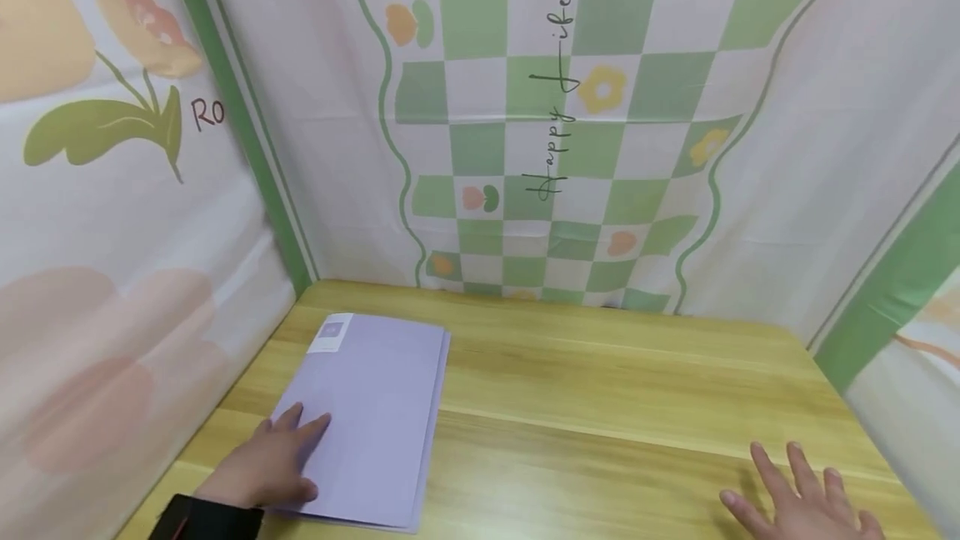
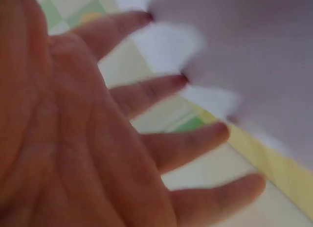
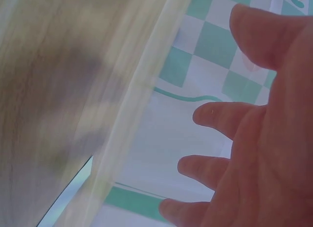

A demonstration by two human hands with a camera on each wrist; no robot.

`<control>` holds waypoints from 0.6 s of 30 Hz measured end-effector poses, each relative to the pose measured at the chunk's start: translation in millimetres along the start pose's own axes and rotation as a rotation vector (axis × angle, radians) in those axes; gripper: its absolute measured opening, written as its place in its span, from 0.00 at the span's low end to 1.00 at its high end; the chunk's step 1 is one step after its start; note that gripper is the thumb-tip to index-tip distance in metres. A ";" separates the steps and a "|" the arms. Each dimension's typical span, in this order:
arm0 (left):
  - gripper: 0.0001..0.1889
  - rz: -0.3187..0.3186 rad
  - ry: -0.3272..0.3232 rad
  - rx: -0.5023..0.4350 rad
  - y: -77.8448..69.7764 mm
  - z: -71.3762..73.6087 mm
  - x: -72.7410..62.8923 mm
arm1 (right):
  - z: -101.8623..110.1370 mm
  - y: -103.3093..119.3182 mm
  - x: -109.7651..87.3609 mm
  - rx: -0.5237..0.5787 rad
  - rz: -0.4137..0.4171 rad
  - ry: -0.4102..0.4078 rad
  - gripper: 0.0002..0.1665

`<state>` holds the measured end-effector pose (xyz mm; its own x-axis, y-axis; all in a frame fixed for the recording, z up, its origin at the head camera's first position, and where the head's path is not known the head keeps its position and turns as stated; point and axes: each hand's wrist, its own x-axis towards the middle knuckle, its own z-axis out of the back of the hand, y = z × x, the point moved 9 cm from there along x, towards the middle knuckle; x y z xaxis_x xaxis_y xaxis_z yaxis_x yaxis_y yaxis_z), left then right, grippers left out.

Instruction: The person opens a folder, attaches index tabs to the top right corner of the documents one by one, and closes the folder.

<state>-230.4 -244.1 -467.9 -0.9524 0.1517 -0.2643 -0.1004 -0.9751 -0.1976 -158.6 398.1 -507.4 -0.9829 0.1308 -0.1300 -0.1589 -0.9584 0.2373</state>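
On the left of the table lies a light purple folder (image 1: 367,423), with a white label (image 1: 330,332) at its upper left corner. My left hand (image 1: 273,461) is spread over the folder's left edge. In the left wrist view the fingertips (image 2: 217,134) of that hand are at the folder's blurred purple surface (image 2: 254,65); some seem to touch it. My right hand (image 1: 806,498) is at the lower right, its fingers spread and nothing in it. The right wrist view shows this hand (image 3: 259,153) above the wooden surface, apart from the folder.
The wooden table (image 1: 600,390) runs back to a hanging cloth (image 1: 555,132) with green and white checks. A flowered cloth (image 1: 112,273) borders the left side, and another cloth with a green band (image 1: 892,315) the right. In the right wrist view a pale strip (image 3: 68,192) shows at the lower left.
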 end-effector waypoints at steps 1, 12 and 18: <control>0.47 -0.001 0.020 -0.007 5.5 -1.6 1.5 | -0.2 -0.3 -0.5 -0.001 0.000 0.002 0.57; 0.50 -0.071 -0.032 -0.010 20.7 -1.9 11.2 | -6.1 -5.6 -0.4 0.034 -0.026 0.097 0.60; 0.47 -0.074 -0.008 0.000 17.5 -4.5 14.7 | -9.8 -6.9 3.7 0.027 -0.009 0.091 0.59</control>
<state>-244.9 -258.1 -479.5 -0.9447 0.2219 -0.2414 -0.1704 -0.9612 -0.2167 -160.3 402.7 -519.0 -0.9690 0.1141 -0.2192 -0.1710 -0.9501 0.2611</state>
